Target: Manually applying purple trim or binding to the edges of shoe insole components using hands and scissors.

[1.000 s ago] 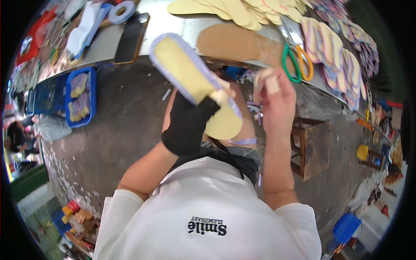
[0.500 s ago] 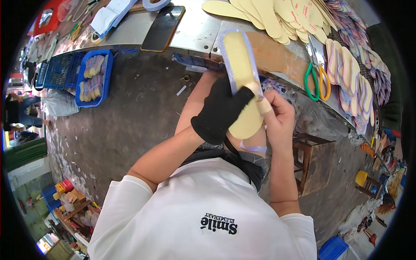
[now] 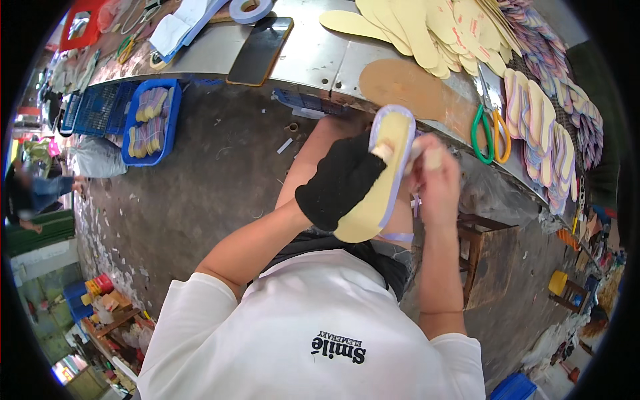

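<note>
My left hand, in a black glove with a bare thumb tip showing, grips a pale yellow insole over my lap. A lavender tape runs along the insole's edge, around its far end and down its right side. My right hand is at that right edge, fingers pinched together on the tape and partly blurred by motion. Skin-coloured wrapping shows on one of its fingers. A loose end of lavender tape hangs below this hand, and another lavender piece lies by my thigh.
On the metal table lie a phone, a tape roll, brown board, scissors, a pile of yellow insoles and stacks of edged insoles. A blue basket of insoles stands left; a wooden stool right.
The insole has come nearer to my body and tilted, its far end now to the right. My right hand has shifted up along the edge, and tape now lies around more of its right side.
</note>
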Demonstrator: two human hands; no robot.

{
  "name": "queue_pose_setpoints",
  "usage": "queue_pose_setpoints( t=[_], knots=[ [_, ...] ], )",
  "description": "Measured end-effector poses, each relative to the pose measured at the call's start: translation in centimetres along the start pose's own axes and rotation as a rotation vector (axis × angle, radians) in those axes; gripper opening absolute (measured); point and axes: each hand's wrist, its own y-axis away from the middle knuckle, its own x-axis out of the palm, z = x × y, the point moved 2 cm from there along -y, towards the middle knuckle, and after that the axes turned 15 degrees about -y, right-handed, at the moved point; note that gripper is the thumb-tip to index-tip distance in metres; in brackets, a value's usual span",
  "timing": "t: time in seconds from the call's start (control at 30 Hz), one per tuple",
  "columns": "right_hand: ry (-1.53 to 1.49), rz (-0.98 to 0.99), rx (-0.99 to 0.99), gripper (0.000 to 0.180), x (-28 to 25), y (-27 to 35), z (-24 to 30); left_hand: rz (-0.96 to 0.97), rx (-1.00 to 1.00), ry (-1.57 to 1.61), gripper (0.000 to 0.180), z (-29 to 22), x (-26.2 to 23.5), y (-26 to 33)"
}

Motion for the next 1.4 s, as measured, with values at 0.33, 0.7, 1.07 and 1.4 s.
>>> queue_pose_setpoints(
  t=[0.33, 0.7, 1.07, 1.4],
  knots=[
    [0.303, -0.026, -0.369, 0.017, 1.1, -1.6, 0.1, 0.126, 0.078, -0.057, 0.028, 0.4, 0.6, 0.4],
    [0.471, 0.059, -0.336, 0.024, 0.6, 2.2, -1.6, 0.032, 0.05, 0.202, 0.028, 0.3, -1.7, -1.7],
    [0.43, 0.129, -0.274, 0.02, 2.0, 3.2, -1.1, 0.074, 0.139, -0.013, 0.019, -0.5, -2.6, -2.0],
    [0.158, 0.148, -0.238, 0.015, 1.4, 3.0, -2.1, 0.218, 0.068, 0.279, 0.033, -0.4, -2.1, -1.6]
  ],
)
